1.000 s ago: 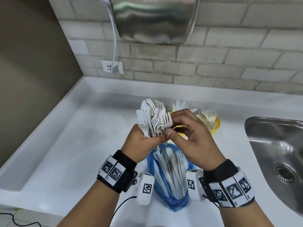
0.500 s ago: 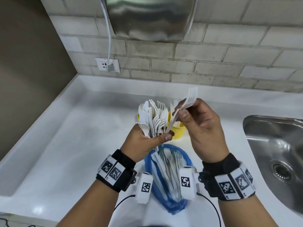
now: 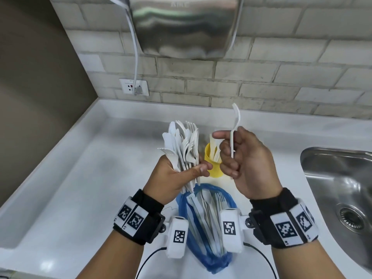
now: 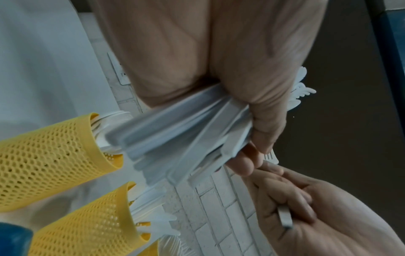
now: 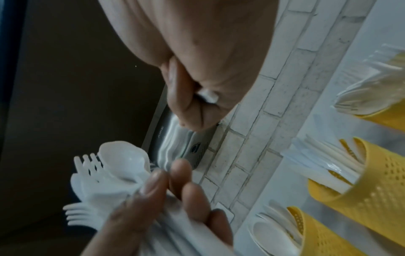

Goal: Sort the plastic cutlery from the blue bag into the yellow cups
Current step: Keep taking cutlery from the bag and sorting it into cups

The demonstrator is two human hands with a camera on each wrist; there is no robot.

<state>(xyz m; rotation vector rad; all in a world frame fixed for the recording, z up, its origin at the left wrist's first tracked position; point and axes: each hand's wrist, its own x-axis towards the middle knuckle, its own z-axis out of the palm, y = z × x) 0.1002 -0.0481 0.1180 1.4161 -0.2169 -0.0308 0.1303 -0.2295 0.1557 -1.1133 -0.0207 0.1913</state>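
My left hand point(image 3: 181, 174) grips a thick bundle of white plastic cutlery point(image 3: 183, 146), with forks, knives and spoons fanned upward above the counter. My right hand point(image 3: 237, 154) holds a single white fork point(image 3: 234, 129) upright by its handle, tines up. A yellow perforated cup point(image 3: 213, 162) with cutlery in it stands between and behind the hands. The wrist views show three yellow cups point(image 5: 355, 176) in a row. The blue bag point(image 3: 209, 222) lies open below the hands with more white cutlery inside.
A steel sink point(image 3: 342, 190) is set into the white counter point(image 3: 80, 188) at the right. A steel hand dryer point(image 3: 185, 27) hangs on the brick wall, its cord plugged into a socket point(image 3: 133, 87). A brown wall borders the left.
My right hand has drawn one fork out of the bundle, lifted it clear and turned it upright. The left hand keeps the bundle. The camera has tilted down a little.
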